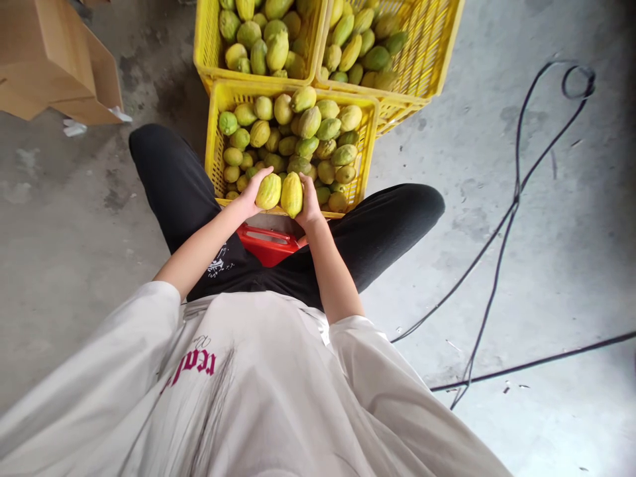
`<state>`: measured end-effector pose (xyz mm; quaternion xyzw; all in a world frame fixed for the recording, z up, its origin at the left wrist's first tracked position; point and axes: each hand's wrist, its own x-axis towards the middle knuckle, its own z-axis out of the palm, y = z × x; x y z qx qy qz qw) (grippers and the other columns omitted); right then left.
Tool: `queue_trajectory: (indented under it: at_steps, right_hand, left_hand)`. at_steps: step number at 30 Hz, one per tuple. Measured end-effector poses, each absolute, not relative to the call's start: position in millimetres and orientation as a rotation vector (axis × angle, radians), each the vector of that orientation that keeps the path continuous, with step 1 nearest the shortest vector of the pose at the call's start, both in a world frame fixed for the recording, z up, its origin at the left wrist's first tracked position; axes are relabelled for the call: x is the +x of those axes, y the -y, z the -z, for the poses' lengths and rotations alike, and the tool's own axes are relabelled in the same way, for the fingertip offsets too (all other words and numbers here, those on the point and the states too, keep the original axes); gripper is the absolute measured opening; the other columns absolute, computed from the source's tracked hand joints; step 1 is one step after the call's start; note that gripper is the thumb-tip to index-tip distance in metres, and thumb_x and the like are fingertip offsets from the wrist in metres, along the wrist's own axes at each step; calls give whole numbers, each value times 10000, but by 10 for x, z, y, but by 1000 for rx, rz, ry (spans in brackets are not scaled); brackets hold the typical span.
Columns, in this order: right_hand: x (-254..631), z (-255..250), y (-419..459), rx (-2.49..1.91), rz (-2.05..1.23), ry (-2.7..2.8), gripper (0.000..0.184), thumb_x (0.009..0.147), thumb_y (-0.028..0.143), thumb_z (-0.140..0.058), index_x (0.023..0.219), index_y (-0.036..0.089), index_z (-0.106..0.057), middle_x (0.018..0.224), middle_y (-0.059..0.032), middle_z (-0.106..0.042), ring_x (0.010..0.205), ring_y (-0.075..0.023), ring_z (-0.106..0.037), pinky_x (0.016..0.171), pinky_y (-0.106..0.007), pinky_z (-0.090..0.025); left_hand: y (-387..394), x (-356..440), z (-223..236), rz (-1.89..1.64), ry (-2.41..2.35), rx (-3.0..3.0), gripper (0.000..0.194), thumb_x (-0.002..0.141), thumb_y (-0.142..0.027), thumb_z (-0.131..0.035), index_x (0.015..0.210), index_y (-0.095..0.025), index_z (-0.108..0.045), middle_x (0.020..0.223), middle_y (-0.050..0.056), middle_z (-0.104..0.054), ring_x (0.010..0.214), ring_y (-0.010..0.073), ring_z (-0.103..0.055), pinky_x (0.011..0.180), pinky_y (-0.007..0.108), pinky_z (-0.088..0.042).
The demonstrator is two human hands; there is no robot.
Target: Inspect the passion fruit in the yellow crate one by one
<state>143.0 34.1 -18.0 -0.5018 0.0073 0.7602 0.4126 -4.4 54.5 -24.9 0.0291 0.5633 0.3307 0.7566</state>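
My left hand is wrapped round the outer side of a yellow-green papaya. A second papaya, yellower and held more upright, is gripped by my right hand at its right side. The two fruits are side by side with a narrow gap between them. Both hands are over the near rim of a yellow plastic crate. Many green and yellow papayas fill this crate, mostly lying loose on one another. My fingers beneath the held fruits are largely hidden.
Two more yellow crates, one at the left and one at the right, hold papayas behind the near crate. A red plastic object sits between my legs. An open cardboard box is at far left. Black cable loops across the concrete floor.
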Motion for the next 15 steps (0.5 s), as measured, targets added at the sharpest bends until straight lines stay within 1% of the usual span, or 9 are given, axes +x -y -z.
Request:
queue_trajectory:
  at_steps: [3, 6, 8, 12, 15]
  right_hand:
    - [1403, 128, -333, -1268, -1869, -41, 270, 1159, 479, -727, 982, 285, -663, 788, 19, -741, 926, -255, -816, 835, -404, -769]
    - [1390, 155, -340, -1273, -1878, -21, 279, 1075, 519, -846, 1011, 287, -703, 828, 13, -772, 938, -284, -854, 805, -431, -794]
    - [1390, 200, -346, -1279, -1872, -12, 305, 1019, 526, -907, 1016, 289, -715, 842, 11, -780, 953, -295, -868, 792, -432, -802]
    - [1397, 274, -345, -1274, -1848, -2, 313, 1012, 540, -912, 1025, 288, -728, 847, 3, -779, 986, -311, -881, 790, -446, -815]
    - [1394, 283, -336, -1261, -1847, -18, 305, 1009, 511, -922, 990, 286, -717, 843, -7, -778, 1016, -326, -882, 811, -449, -817]
  left_hand:
    - [-548, -55, 250, -704, -1227, 50, 316, 1052, -476, -839, 942, -227, -678, 729, -16, -720, 785, 208, -848, 668, 243, -673]
    - [-549, -54, 266, -730, -1233, 44, 251, 1045, -409, -806, 932, -223, -682, 724, -26, -721, 710, 171, -807, 665, 231, -657]
    - [-546, -41, 271, -744, -1240, 44, 245, 1043, -388, -786, 899, -222, -677, 722, -26, -724, 692, 160, -792, 670, 227, -650]
    - [-535, -6, 271, -736, -1241, 62, 302, 1053, -388, -751, 816, -229, -649, 704, -5, -723, 724, 177, -811, 667, 230, -648]
    - [-529, 2, 297, -740, -1231, 74, 276, 1029, -383, -762, 817, -236, -664, 706, 0, -729, 779, 207, -844, 697, 253, -678]
